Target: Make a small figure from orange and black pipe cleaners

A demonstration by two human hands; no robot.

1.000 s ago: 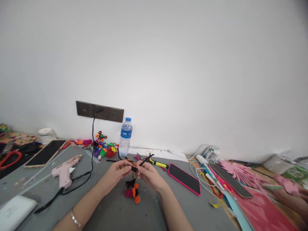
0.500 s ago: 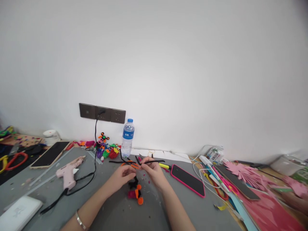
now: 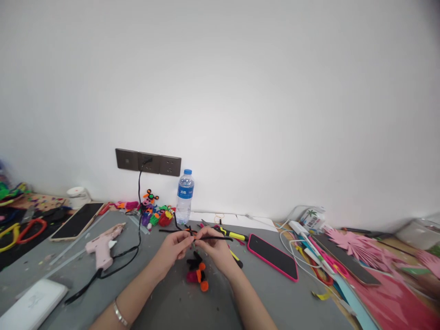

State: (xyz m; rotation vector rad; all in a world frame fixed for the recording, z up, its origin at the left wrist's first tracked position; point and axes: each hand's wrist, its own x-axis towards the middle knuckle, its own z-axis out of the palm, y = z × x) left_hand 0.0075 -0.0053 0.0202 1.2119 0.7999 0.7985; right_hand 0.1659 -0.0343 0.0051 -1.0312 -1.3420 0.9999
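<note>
My left hand [image 3: 176, 247] and my right hand [image 3: 210, 244] meet at mid-table, fingertips pinched around black fuzzy stems [image 3: 216, 238]. Stem ends stick out to the left and right, and one rises at the left. Just below my hands lies a small fuzzy figure [image 3: 197, 275] in magenta, orange and black. Yellow-and-black pliers [image 3: 233, 234] lie behind and beside my right hand. A water bottle [image 3: 184, 197] stands upright behind my left hand.
A pink glue gun [image 3: 102, 250] with a black cord, a white box [image 3: 33, 303] and a phone [image 3: 78, 222] lie left. Colourful fuzzy figures [image 3: 154, 216] sit by the wall. Right are a pink-edged phone [image 3: 272, 257], cables, pink paper [image 3: 395, 293] and another person's hand [image 3: 424, 282].
My hands have come together, my left hand moving right to meet the right at the black stems. The pliers' handles show more now. The view has shifted slightly.
</note>
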